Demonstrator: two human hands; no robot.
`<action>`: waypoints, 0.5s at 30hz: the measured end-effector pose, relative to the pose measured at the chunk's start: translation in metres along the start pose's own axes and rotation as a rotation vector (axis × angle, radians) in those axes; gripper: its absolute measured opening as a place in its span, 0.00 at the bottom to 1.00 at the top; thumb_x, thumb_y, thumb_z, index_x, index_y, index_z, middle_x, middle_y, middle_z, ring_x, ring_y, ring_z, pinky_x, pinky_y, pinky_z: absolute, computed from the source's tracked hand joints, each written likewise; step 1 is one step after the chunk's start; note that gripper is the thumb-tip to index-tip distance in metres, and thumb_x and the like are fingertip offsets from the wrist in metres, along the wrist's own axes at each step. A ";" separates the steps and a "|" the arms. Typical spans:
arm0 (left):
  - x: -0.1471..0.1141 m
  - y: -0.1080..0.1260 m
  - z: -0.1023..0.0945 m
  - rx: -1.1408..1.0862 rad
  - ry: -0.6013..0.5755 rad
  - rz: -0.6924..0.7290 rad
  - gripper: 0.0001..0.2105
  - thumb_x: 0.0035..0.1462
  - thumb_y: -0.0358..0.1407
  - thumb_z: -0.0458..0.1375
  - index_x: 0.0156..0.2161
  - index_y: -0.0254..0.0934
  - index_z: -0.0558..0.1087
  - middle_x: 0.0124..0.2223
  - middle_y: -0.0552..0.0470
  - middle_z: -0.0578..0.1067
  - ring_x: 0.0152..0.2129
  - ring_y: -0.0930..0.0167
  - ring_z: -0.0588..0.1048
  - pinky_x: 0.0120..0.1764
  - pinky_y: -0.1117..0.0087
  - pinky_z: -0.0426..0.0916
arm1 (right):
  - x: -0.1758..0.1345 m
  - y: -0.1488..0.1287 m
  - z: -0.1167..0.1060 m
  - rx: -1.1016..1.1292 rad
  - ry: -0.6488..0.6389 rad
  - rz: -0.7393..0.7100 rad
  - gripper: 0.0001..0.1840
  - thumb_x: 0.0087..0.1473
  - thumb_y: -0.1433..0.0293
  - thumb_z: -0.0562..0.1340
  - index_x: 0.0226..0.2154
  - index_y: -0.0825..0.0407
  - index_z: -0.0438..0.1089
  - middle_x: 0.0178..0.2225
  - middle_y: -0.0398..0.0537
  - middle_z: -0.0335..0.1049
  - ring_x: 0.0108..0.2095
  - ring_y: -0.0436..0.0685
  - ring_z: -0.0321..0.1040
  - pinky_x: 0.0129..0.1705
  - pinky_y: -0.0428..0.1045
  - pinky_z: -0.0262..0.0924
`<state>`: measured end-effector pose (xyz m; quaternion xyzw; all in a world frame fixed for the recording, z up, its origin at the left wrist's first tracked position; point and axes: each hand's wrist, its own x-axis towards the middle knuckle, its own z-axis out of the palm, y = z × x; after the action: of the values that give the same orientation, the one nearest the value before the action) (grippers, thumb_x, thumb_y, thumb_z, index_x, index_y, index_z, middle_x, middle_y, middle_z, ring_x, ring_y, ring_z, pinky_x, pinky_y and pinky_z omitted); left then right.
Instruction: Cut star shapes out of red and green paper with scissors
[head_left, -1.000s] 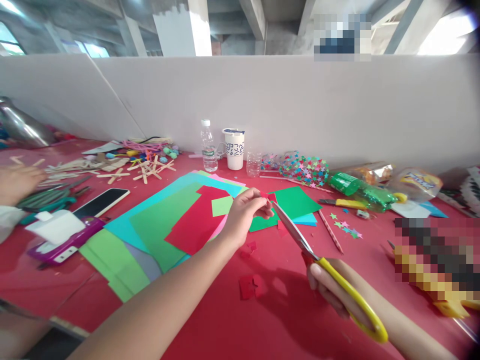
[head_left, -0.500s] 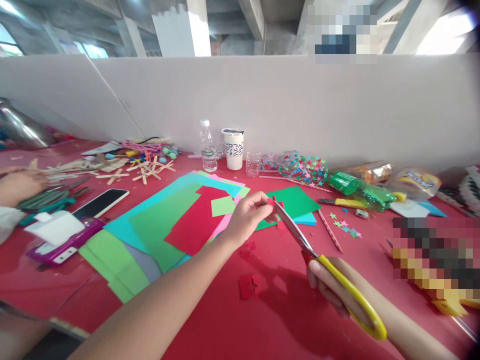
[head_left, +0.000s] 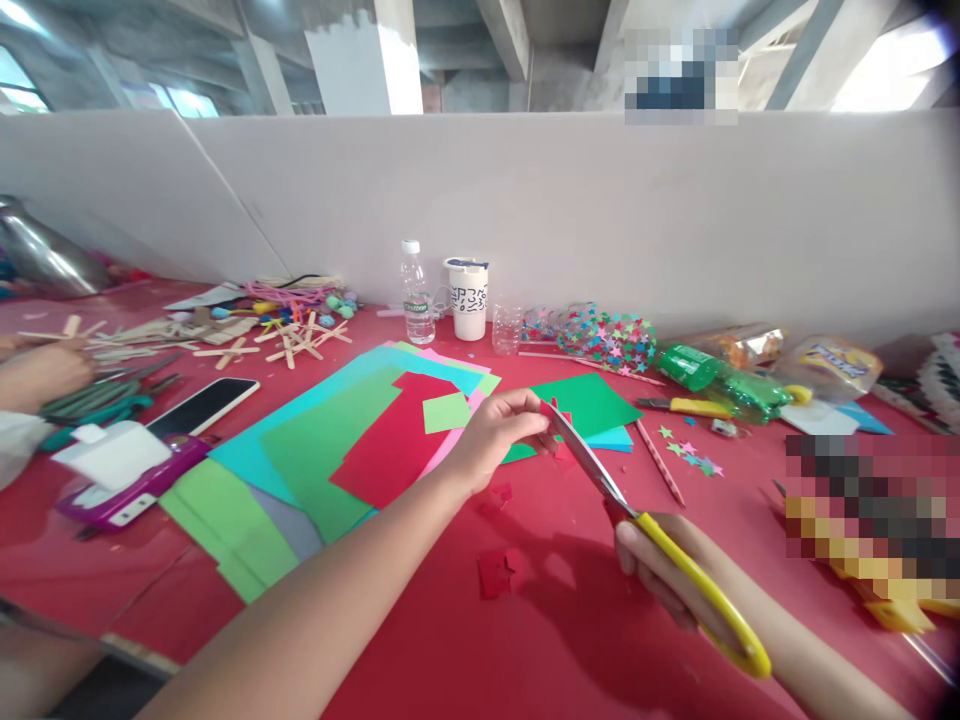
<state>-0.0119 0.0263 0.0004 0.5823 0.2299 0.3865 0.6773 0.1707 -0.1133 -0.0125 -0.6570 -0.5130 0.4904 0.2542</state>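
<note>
My left hand (head_left: 504, 438) pinches a small piece of red paper (head_left: 546, 408) over the middle of the table. Yellow-handled scissors (head_left: 694, 590) are in my right hand (head_left: 664, 565), their blades pointing up and left to the red piece. Whether the blades are parted there is too small to tell. Below my left hand lie red paper scraps (head_left: 495, 574), one with a star-shaped cut-out. Sheets of red paper (head_left: 401, 440), green paper (head_left: 589, 398) and a light green square (head_left: 445, 413) lie around the left hand.
A clear bottle (head_left: 417, 295) and a white cup (head_left: 469, 300) stand by the partition. Star-covered plastic (head_left: 607, 335), a green bottle (head_left: 720, 380), a utility knife (head_left: 686, 405) and paper stars (head_left: 690, 450) lie right. At left are a phone (head_left: 204, 406), craft sticks (head_left: 296, 340) and another person's hand (head_left: 49, 375).
My left hand has turned slightly, its fingers closing further around the red piece. The scissors have barely shifted. At far left, the other person's hand has moved a little among the craft sticks.
</note>
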 end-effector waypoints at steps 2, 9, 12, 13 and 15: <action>0.000 0.000 -0.001 -0.011 -0.012 0.001 0.02 0.49 0.30 0.57 0.28 0.33 0.71 0.28 0.52 0.76 0.23 0.73 0.75 0.30 0.72 0.69 | 0.001 0.002 0.000 0.014 0.009 -0.002 0.35 0.44 0.35 0.50 0.21 0.51 0.59 0.12 0.33 0.49 0.11 0.43 0.46 0.15 0.42 0.45; -0.001 -0.001 0.003 -0.021 -0.039 -0.032 0.05 0.51 0.34 0.59 0.32 0.33 0.73 0.29 0.51 0.75 0.24 0.73 0.74 0.30 0.72 0.68 | 0.004 0.006 0.004 0.042 0.041 -0.009 0.34 0.43 0.35 0.51 0.21 0.51 0.58 0.11 0.32 0.48 0.11 0.44 0.46 0.14 0.42 0.44; -0.002 0.000 0.005 -0.004 -0.013 -0.032 0.06 0.51 0.36 0.60 0.32 0.33 0.73 0.29 0.52 0.75 0.24 0.74 0.74 0.30 0.72 0.68 | 0.005 0.008 0.005 0.040 0.065 -0.049 0.33 0.45 0.36 0.51 0.21 0.51 0.58 0.10 0.32 0.48 0.10 0.44 0.46 0.14 0.42 0.44; -0.001 0.000 0.005 -0.006 0.003 -0.028 0.06 0.51 0.36 0.60 0.32 0.34 0.73 0.29 0.52 0.75 0.24 0.74 0.74 0.30 0.72 0.68 | 0.004 0.008 0.005 0.038 0.069 -0.056 0.33 0.46 0.37 0.51 0.21 0.51 0.58 0.10 0.32 0.48 0.11 0.44 0.46 0.14 0.42 0.44; -0.001 0.002 0.005 -0.014 0.038 -0.016 0.06 0.52 0.36 0.59 0.31 0.34 0.72 0.29 0.52 0.75 0.23 0.74 0.74 0.30 0.72 0.68 | 0.004 0.008 0.004 0.037 0.075 -0.061 0.32 0.47 0.38 0.52 0.21 0.51 0.58 0.11 0.33 0.49 0.11 0.44 0.47 0.15 0.42 0.44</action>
<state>-0.0090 0.0219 0.0029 0.5683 0.2447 0.3939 0.6797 0.1700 -0.1134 -0.0222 -0.6543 -0.5137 0.4668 0.3002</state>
